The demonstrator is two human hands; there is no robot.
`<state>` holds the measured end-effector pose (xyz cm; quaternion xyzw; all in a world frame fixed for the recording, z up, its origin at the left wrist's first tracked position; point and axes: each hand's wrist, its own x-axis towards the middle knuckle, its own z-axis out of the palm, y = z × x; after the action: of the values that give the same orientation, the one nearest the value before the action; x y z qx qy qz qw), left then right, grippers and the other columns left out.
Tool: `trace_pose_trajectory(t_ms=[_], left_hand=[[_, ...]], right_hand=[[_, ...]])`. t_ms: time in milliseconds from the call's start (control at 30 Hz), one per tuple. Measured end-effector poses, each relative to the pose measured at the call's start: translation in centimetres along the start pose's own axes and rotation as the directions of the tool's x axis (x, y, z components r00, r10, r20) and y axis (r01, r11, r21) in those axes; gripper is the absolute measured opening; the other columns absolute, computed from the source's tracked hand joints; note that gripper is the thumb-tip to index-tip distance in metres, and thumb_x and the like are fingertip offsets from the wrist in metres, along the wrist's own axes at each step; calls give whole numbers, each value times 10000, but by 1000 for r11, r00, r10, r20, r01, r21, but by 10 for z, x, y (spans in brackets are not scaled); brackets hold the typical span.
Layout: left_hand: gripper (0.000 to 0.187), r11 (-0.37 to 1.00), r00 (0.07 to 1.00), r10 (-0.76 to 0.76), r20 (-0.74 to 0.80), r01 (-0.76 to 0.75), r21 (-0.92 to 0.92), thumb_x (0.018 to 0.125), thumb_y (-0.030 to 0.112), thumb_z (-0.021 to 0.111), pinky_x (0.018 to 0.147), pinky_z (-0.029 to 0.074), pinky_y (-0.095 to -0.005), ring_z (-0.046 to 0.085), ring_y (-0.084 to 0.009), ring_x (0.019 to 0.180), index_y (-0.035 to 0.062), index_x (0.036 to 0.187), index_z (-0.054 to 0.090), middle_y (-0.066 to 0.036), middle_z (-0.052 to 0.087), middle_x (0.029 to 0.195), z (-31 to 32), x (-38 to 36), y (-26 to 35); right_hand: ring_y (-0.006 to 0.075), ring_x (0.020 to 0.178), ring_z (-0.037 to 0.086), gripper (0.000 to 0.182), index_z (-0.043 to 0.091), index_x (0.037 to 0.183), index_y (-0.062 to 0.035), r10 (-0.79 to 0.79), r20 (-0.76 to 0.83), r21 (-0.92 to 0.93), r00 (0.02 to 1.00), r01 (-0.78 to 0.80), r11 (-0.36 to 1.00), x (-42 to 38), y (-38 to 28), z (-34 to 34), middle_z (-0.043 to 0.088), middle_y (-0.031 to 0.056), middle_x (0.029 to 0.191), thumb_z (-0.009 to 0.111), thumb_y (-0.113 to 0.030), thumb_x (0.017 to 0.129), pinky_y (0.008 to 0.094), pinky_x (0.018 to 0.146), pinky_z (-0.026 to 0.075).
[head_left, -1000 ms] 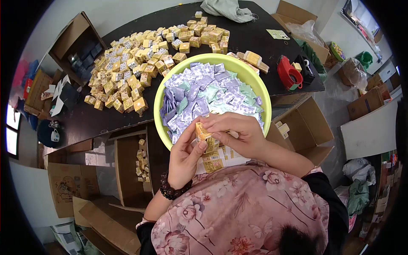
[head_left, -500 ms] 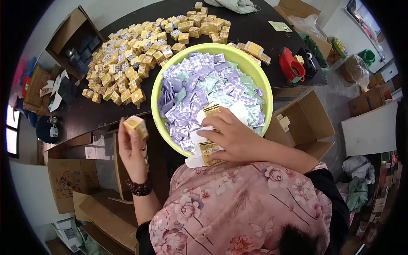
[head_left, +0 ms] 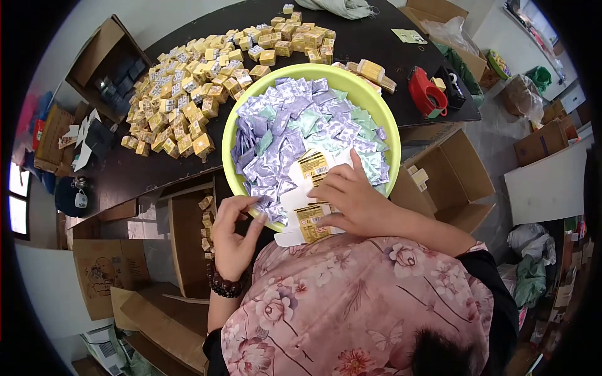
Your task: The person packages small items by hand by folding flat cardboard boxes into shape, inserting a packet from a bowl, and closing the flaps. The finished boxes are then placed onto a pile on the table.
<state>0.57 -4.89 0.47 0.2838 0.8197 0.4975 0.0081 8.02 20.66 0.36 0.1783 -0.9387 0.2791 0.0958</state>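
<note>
A yellow-green basin (head_left: 393, 135) in front of me is heaped with purple and green sachets (head_left: 295, 119). Over its near edge lie flat, unfolded yellow-and-white small boxes (head_left: 311, 224), with printed panels and a barcode showing. My right hand (head_left: 348, 197) grips these flat boxes, fingers curled over them and thumb low. At the basin's near left rim is my left hand (head_left: 235, 235), with nothing in it and thumb and fingers apart. Below and left of it, a cardboard carton (head_left: 187, 250) holds several folded yellow boxes (head_left: 207, 225).
Many small yellow boxes (head_left: 182, 94) are piled on the dark table (head_left: 113, 182) beyond the basin. A red tape dispenser (head_left: 427, 94) stands at the table's right. Open cartons (head_left: 454, 172) flank me on the floor, with cardboard flaps (head_left: 160, 316) at lower left.
My left hand has let go of the small yellow box and moved right to the basin rim. My right hand has shifted slightly on the flat boxes, its index finger lifting.
</note>
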Motion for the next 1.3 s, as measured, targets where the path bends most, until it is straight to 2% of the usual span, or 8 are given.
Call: trace_pose_trajectory(t_ms=[167, 400, 533, 633, 700, 800, 1200, 1300], left_hand=[[367, 999, 984, -17, 178, 10, 37, 737, 85, 794, 785, 460, -289, 571, -216, 917, 30, 1064, 637, -97, 585, 1006, 14, -2, -1], [319, 994, 996, -52, 76, 58, -91, 746, 54, 784, 727, 456, -261, 535, -148, 794, 23, 1033, 650, -65, 584, 953, 20, -15, -8], [285, 987, 994, -1, 108, 18, -157, 782, 22, 742, 712, 459, -250, 555, -141, 779, 29, 1054, 658, -73, 603, 962, 23, -6, -1], [244, 978, 935, 89, 344, -16, -210, 871, 9, 652, 765, 486, -257, 604, -145, 872, -7, 1114, 643, -91, 625, 1059, 23, 6, 7], [303, 798, 864, -100, 493, 366, -480, 961, 39, 539, 881, 478, -267, 593, -149, 1044, -38, 1254, 556, -105, 608, 1181, 28, 11, 26], [377, 692, 913, -71, 401, 335, -640, 1008, 83, 460, 971, 438, -278, 546, -150, 1137, -56, 1357, 437, -97, 581, 1235, 41, 23, 48], [485, 827, 956, -23, 293, 182, -531, 992, 125, 514, 948, 428, -268, 527, -146, 1120, -7, 1418, 323, -103, 513, 1257, 54, 40, 54], [472, 735, 981, -78, 179, 178, -654, 960, 59, 551, 943, 460, -285, 552, -165, 1110, -5, 1391, 370, -119, 525, 1233, 51, 37, 68]], right_hand=[[232, 1127, 441, 227, 589, 947, -114, -78, 100, -156, 992, 94, 983, 0, 3, 9, 535, 14, 1003, 717, -196, 779, 674, 1088, 89], [194, 899, 564, 103, 608, 905, -108, 211, -40, 179, 977, -200, 963, -5, 11, -10, 563, 24, 807, 685, -108, 836, 603, 1127, 41], [225, 878, 568, 87, 594, 887, -68, 351, -133, 157, 927, -330, 931, -8, 10, -30, 585, 51, 826, 668, -94, 850, 532, 1112, 183], [201, 853, 589, 82, 614, 942, -43, 242, -247, 64, 938, -233, 970, -5, 2, -45, 609, 74, 839, 649, -67, 871, 401, 982, 387], [165, 796, 606, 184, 645, 1070, -18, 471, -251, 542, 846, -280, 792, 0, -11, -46, 635, 106, 849, 627, -34, 888, 283, 773, 472], [236, 648, 580, 321, 623, 1194, -38, 282, -480, 372, 831, -98, 923, 10, -9, -30, 627, 131, 772, 635, -50, 874, 290, 610, 467], [270, 1093, 606, 317, 608, 1170, -5, 154, -469, 381, 870, 42, 924, 22, -14, -21, 593, 167, 1181, 656, -42, 859, 326, 877, 520], [260, 1154, 570, 345, 599, 1174, -28, 319, -357, 809, 878, 119, 576, 26, -18, -18, 551, 146, 1243, 674, -31, 837, 330, 905, 506]])
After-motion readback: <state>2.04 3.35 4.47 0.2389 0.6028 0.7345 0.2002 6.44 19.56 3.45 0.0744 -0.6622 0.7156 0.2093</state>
